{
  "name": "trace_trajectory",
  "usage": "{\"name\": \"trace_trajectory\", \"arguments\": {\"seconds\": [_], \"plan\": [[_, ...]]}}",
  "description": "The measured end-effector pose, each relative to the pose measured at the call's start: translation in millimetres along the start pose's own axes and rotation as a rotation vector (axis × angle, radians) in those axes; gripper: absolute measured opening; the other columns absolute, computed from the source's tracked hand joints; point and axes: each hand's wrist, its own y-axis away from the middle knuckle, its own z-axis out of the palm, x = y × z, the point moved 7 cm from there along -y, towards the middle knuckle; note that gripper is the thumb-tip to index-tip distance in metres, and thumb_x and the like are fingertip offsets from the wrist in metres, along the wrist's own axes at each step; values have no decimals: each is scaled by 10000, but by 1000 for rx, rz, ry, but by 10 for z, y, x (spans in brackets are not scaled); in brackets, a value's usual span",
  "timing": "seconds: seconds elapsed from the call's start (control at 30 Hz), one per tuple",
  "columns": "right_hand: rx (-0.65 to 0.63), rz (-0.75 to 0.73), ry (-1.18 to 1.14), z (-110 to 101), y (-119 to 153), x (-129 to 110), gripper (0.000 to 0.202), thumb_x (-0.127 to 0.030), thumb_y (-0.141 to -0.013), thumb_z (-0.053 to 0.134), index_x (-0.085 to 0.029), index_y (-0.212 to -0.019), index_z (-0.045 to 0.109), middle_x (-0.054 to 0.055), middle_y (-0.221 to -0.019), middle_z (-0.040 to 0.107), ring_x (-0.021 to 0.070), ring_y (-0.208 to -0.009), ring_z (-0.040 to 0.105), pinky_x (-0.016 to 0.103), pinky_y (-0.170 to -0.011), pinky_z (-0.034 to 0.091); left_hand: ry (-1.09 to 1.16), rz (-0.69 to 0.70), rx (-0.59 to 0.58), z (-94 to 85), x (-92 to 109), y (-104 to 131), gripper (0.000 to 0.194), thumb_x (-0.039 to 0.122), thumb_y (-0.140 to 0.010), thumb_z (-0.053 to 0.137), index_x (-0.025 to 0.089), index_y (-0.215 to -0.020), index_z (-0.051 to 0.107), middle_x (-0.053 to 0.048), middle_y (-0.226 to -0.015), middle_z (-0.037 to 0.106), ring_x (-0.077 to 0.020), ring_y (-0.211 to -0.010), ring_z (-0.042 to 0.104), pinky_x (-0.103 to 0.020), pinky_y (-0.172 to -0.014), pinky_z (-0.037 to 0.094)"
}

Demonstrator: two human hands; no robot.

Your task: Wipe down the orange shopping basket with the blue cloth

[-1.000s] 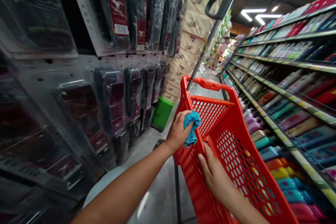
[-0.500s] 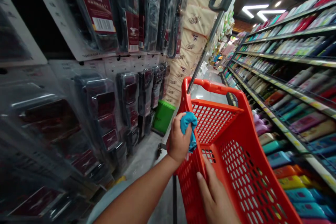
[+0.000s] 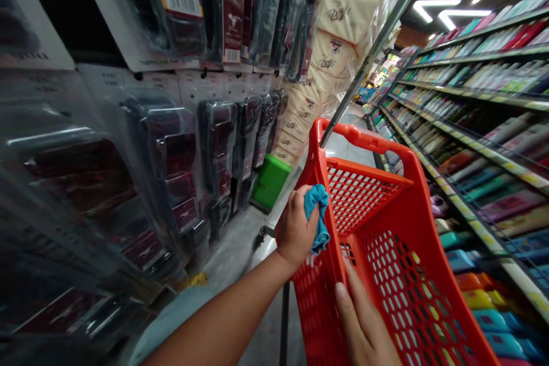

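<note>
A red plastic shopping basket (image 3: 412,251) with lattice sides and a long metal pull handle (image 3: 364,68) stands before me, tilted in the view. My left hand (image 3: 295,226) is closed round a crumpled blue cloth (image 3: 319,226) and presses it against the basket's left rim. Lower down on that same rim, my right hand (image 3: 364,320) grips the edge, thumb on the outer side and fingers on the inner side. Nothing shows inside the visible part of the basket. The cloth hides part of the left fingertips.
Packaged belts and wallets (image 3: 175,171) hang on the display at left. Beyond them are stacked cream tissue packs (image 3: 330,57) and a green bin (image 3: 270,183) on the floor. Shelves of bottles (image 3: 493,143) line the right side of the aisle.
The view has shifted, so the basket and both hands appear farther right. My left hand and the cloth sit slightly farther down the rim. My right hand keeps its grip.
</note>
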Motion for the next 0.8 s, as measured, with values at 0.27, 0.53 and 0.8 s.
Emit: {"name": "trace_trajectory", "arguments": {"seconds": [0.27,0.53,0.8], "plan": [[-48,-19,51,-46,57,67,650,-550,-1004,445,-299,-1592,323,42,-1533,513,287,-1459,427,462,-1160,463,-149,-44,-58,9,-98,-28,410,213,-916,550,254,-1319,482,-107,-1257,608,-261,-1161,629,-423,-1004,511],[-70,4,57,-109,31,44,620,-550,-1012,423,-297,-1575,364,45,-1541,503,287,-1449,441,453,-1169,449,-236,-131,-169,-33,-359,143,300,173,-896,541,237,-1189,521,-82,-1048,650,-234,-901,682,-366,-803,548],[-153,-3,100,-69,78,369,635,-517,-1020,411,-289,-1601,297,62,-1583,435,317,-1447,424,521,-1132,472,-119,11,-257,-5,-186,243,425,237,-870,623,311,-1275,516,-42,-1228,620,-214,-1125,642,-351,-995,515]]}}
